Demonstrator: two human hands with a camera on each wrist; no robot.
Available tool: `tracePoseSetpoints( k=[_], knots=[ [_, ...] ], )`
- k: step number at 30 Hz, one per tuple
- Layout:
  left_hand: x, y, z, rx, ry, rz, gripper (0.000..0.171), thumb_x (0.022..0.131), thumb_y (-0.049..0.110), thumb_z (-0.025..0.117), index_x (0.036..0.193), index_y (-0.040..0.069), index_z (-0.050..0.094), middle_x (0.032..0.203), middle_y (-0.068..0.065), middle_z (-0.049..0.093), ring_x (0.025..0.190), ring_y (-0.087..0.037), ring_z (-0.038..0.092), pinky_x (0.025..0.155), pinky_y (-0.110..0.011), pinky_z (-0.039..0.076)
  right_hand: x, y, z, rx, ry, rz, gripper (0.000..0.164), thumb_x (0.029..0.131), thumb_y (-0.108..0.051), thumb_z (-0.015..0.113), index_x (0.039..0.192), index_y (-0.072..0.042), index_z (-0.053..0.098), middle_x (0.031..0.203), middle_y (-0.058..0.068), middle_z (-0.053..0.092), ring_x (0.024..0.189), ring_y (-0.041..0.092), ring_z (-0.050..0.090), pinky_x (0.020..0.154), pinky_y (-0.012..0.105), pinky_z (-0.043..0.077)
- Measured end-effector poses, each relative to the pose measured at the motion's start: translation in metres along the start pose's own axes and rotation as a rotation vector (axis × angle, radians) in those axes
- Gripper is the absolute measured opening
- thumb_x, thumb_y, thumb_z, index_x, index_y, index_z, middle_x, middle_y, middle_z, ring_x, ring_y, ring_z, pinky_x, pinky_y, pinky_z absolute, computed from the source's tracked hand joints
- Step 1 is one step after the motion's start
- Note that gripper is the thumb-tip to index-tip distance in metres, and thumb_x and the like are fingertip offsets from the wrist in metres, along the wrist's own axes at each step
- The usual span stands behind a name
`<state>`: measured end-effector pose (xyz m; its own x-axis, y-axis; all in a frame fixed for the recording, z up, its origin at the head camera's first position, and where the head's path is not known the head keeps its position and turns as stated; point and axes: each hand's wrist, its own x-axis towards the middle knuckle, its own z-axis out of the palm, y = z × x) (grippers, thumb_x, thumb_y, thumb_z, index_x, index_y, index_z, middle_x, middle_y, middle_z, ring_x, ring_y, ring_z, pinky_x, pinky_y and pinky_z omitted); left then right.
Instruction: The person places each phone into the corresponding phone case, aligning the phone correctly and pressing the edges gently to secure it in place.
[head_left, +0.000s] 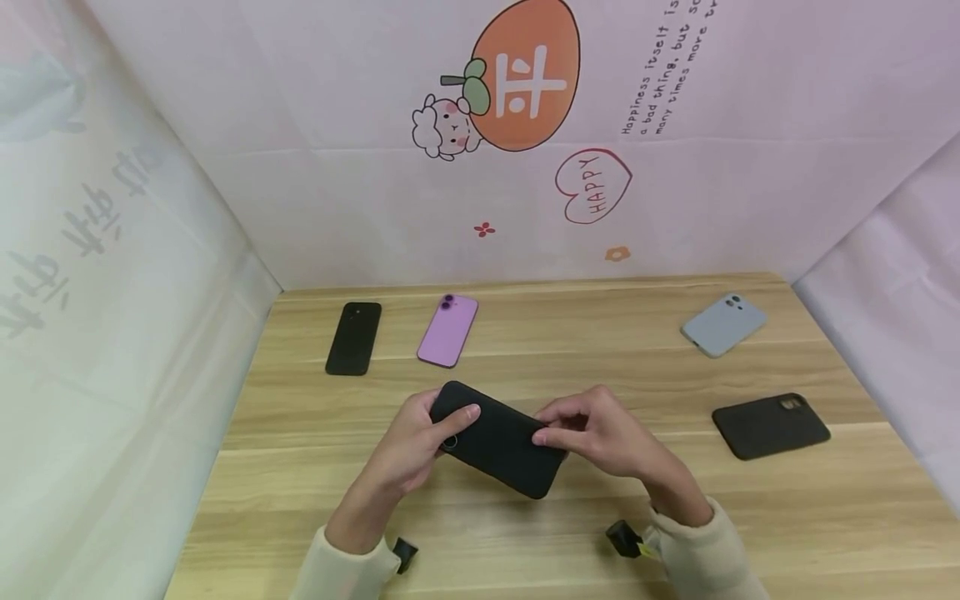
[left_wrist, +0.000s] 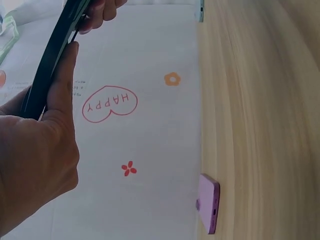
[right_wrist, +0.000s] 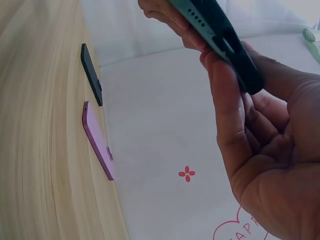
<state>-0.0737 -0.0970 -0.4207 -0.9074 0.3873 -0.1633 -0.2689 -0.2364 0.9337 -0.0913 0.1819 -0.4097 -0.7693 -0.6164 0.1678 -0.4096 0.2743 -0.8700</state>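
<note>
near the lower middle of the head view, a black-backed phone (head_left: 501,448) is held aslant above the wooden table (head_left: 285,500), its upper end toward the left. the left hand (head_left: 415,440) grips that end, thumb laid across the back beside a round camera ring and fingers underneath. the right hand (head_left: 603,429) pinches the opposite end between thumb and fingers; the right wrist view shows a row of small holes along the edge there. toward the upper left of the table lie a plain black phone (head_left: 354,338) and, just right of it, a purple phone (head_left: 447,332). at upper right sits a pale blue phone or case (head_left: 722,326); below it, at far right, a black phone-shaped piece (head_left: 768,427). behind stands a printed white backdrop (head_left: 337,192).
</note>
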Motion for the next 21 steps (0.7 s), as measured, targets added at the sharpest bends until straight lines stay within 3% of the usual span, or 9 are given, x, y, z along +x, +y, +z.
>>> tracePoseSetpoints(
  k=[8,16,21],
  knots=[
    [0.000,-0.001,0.002,-0.062,0.029,-0.021,0.019,0.104,0.005,0.064,0.119,-0.006,0.060,0.106,-0.005,0.074,0.099,-0.016,0.075,0.088,-0.033,0.063,-0.002,0.002,-0.004,0.070,0.020,0.022,0.006,0.095,-0.002,0.077,0.098,-0.005,0.082,0.077,-0.001,0.075,0.060,0.003,0.057,0.049,0.021,0.048],
    [0.002,-0.003,0.007,-0.122,0.111,-0.019,0.026,0.106,0.004,0.062,0.126,-0.010,0.055,0.112,-0.007,0.071,0.103,-0.017,0.074,0.093,-0.034,0.062,-0.002,-0.002,0.000,0.091,0.155,0.176,0.007,0.097,-0.008,0.077,0.099,-0.005,0.082,0.083,0.002,0.074,0.064,0.010,0.057,0.055,0.022,0.049],
    [0.001,-0.002,0.013,-0.147,0.198,-0.023,0.026,0.106,0.002,0.061,0.128,-0.010,0.056,0.110,-0.007,0.071,0.101,-0.016,0.075,0.092,-0.033,0.062,-0.002,-0.004,0.003,0.124,0.225,0.246,0.010,0.098,-0.011,0.077,0.101,-0.003,0.081,0.088,0.005,0.077,0.068,0.013,0.065,0.063,0.026,0.057]
  ],
)
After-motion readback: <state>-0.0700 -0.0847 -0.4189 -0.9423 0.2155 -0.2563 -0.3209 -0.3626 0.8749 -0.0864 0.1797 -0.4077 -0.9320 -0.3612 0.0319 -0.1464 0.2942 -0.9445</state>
